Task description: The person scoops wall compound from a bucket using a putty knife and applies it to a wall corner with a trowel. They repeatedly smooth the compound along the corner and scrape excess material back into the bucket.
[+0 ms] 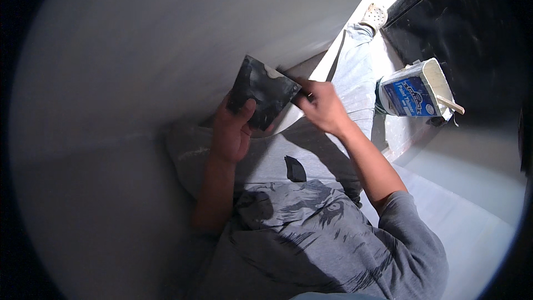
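Observation:
My left hand (233,130) grips a dark, square plate (261,89) with pale smears near its upper corner, thumb on its face. At the plate's right edge, my right hand (322,108) is closed around a small dark object (302,94), blurred and partly hidden, too unclear to name. A small black piece (295,169) lies on my grey clothing below the plate.
To the right of my outstretched leg (355,61) stands a cut-open container (411,97) with a blue label and a wooden stick (452,105). A pale wall (139,39) rises on the left; a black panel (466,22) stands at upper right.

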A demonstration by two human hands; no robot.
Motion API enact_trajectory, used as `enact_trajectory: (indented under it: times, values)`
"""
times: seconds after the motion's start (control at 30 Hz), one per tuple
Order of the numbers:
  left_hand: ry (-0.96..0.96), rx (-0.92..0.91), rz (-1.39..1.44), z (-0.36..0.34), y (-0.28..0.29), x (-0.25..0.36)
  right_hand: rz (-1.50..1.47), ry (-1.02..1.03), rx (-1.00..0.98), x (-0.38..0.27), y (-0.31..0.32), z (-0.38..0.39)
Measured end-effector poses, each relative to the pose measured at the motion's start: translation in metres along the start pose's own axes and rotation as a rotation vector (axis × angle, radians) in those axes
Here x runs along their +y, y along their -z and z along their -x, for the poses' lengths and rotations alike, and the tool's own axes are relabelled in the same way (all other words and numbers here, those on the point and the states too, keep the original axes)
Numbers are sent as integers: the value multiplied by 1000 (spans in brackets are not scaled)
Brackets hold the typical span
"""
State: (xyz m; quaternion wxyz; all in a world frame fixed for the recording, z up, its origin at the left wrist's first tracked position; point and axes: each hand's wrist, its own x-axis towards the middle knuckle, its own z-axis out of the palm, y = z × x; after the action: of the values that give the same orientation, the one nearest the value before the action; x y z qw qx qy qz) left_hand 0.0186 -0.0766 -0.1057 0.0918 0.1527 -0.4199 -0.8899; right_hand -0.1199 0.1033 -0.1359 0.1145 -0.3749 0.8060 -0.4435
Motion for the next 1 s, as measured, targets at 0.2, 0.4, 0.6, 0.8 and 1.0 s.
enact_trajectory:
  times: [0.2, 0.4, 0.6, 0.8, 1.0]
  values:
    - [-312, 132, -741, 3, 8, -6, -1203, -585, -71, 6, 51, 11]
    - [-674, -211, -940, -12, 22, -22, -1527, -614, -175, 14, 26, 17]
    - [-734, -315, -1230, -20, 41, -8, -1518, -720, -76, 2, 25, 12]
    - [-468, -94, -1386, -18, 99, -10, -1177, -623, -253, 87, 29, -4]
    - [-22, 130, -1173, -14, 134, -15, -366, -794, -207, 191, 7, -43]
